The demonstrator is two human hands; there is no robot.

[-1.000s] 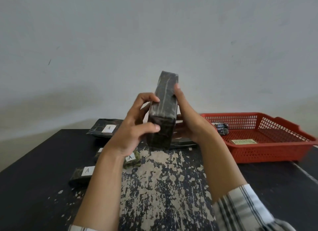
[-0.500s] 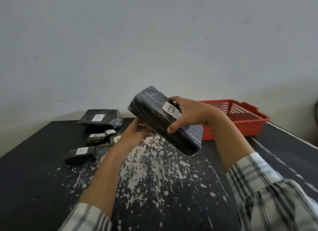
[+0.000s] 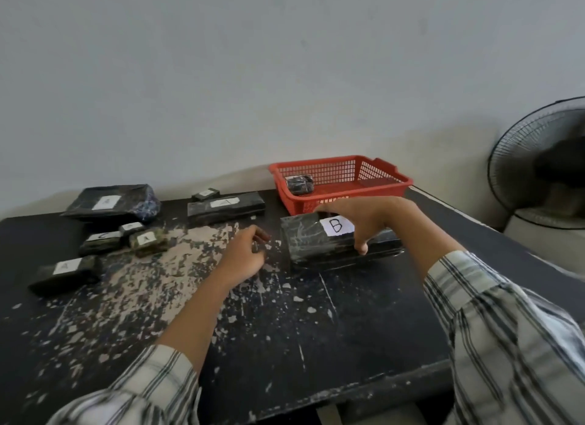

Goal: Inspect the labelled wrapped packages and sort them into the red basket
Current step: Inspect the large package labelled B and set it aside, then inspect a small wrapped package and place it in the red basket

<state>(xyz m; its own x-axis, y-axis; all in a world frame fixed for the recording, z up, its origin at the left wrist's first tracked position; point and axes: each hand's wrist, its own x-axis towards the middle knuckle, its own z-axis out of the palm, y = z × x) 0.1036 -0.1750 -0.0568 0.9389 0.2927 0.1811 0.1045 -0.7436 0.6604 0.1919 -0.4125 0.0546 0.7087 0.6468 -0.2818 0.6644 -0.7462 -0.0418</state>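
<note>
A long black wrapped package with a white label "B" [image 3: 313, 241] lies flat on the worn black table [image 3: 285, 329], just in front of the red basket [image 3: 394, 181]. My right hand [image 3: 370, 217] grips it from above, thumb down its near side and fingers over its far edge. To the package's left, my left hand [image 3: 245, 256] rests on the table, loosely curled and holding nothing. One small dark wrapped package [image 3: 299, 184] lies inside the basket at its left end.
Several labelled wrapped packages lie at the table's back left: a large one [image 3: 110, 203], a long one [image 3: 226, 207], a "C" one [image 3: 99, 242], a greenish "A" one [image 3: 147, 241] and another "A" one [image 3: 66, 274]. A standing fan [image 3: 544, 165] is beyond the table's right edge.
The "B" package came down from the air, where both hands turned it, onto the table before the basket. My left hand let go and dropped to the table.
</note>
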